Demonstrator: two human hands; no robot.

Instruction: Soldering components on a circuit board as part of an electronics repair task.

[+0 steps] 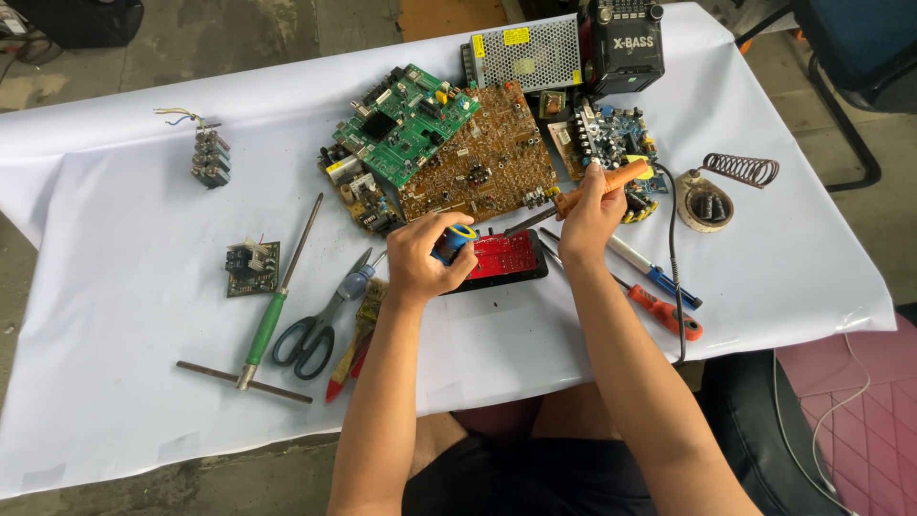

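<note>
My left hand (422, 258) grips a small blue spool with a yellow rim (456, 239), held just above the left end of a red circuit board (504, 256) in a black frame. My right hand (590, 210) holds an orange-handled soldering iron (611, 180); its metal tip points down-left toward the red board. The iron's black cord (673, 258) runs off the table's front edge.
Behind the red board lie a brown circuit board (482, 162), a green one (406, 122) and a blue one (611, 139). A coil iron stand (709, 196) sits right. Screwdrivers (659, 287), scissors (320, 320), a green-handled tool (272, 311) and a black radio (626, 43) lie around.
</note>
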